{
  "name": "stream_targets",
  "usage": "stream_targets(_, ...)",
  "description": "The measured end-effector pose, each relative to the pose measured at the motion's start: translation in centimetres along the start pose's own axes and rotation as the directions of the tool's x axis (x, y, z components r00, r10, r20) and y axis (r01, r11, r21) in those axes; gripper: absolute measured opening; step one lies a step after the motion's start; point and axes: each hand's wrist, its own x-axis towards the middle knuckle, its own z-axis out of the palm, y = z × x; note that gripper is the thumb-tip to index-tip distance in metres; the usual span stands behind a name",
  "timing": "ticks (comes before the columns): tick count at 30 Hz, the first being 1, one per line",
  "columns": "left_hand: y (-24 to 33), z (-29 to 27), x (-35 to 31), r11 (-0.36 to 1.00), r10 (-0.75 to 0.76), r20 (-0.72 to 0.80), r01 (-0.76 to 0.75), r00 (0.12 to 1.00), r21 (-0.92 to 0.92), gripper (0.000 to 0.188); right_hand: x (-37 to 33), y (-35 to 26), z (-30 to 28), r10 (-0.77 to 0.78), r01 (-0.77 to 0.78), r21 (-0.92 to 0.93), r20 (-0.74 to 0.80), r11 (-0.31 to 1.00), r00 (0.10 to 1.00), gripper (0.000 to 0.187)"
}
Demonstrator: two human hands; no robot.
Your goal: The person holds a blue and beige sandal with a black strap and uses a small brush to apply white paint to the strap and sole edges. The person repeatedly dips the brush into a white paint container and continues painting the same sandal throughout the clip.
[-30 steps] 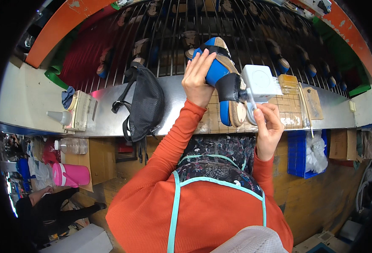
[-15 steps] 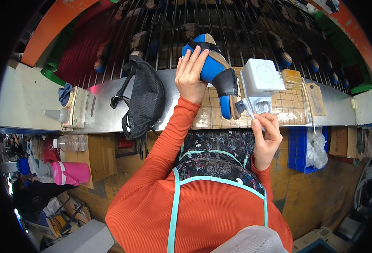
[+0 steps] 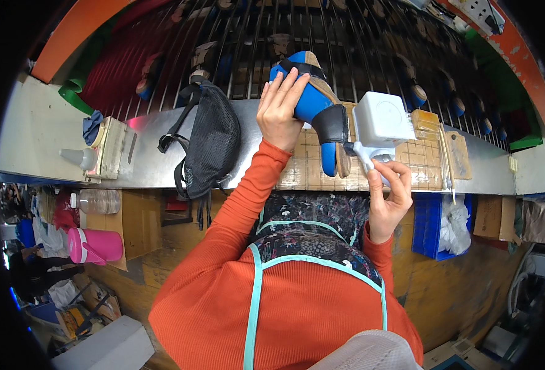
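My left hand (image 3: 280,117) is wrapped over a sandal (image 3: 331,126) with black straps and a tan sole, fitted on a blue last. The sandal tilts above the bench, its toe end pointing toward me. A small brush (image 3: 364,156) with a pale handle and dark tip is pinched between the fingers of my right hand (image 3: 390,200). The dark tip is at the sole's edge near the toe; whether it touches is unclear. Just beyond the brush sits a white dispenser (image 3: 382,120), its lower opening partly hidden by my fingers.
A tan, gridded work board (image 3: 300,163) lies on the metal bench, with a yellowish block (image 3: 427,120) and thin sticks (image 3: 445,154) at right. A black mesh bag (image 3: 214,139) lies at left. Beyond, a rack of metal rods (image 3: 248,55) carries several shoes. Below right hangs a blue crate (image 3: 428,228).
The brush tip has shifted slightly upward along the sole edge, and my right hand has moved a little with it. My left hand keeps its hold on the sandal. The whole view has shifted slightly.
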Motion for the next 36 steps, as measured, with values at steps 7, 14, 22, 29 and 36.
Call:
stream_targets(7,0.1,0.3,0.2,0.996,-0.038,0.071,0.044,0.997,-0.081,0.065,1.3,0.7,-0.9,-0.031,0.018,0.095,0.134,0.995,0.99,0.016)
stream_targets(14,1.3,0.1,0.5,0.978,-0.086,0.2,0.121,0.976,-0.169,0.058,3.4,0.4,-1.1,-0.189,0.181,0.067,0.144,0.981,0.971,0.017)
stream_targets(22,2.5,-1.1,0.6,0.929,-0.141,0.396,0.26,0.907,-0.265,0.049,5.9,-0.1,-1.2,-0.309,0.297,0.09,0.188,0.951,0.932,0.018)
stream_targets(29,2.7,-2.1,0.2,0.873,-0.141,0.604,0.387,0.784,-0.298,0.064,7.9,-0.8,-1.5,-0.367,0.355,0.094,0.282,0.93,0.886,0.017)
stream_targets(36,2.2,-2.3,-1.2,0.789,-0.089,0.845,0.555,0.527,-0.264,0.063,9.3,-0.5,-1.5,-0.391,0.386,0.09,0.373,0.918,0.842,0.015)
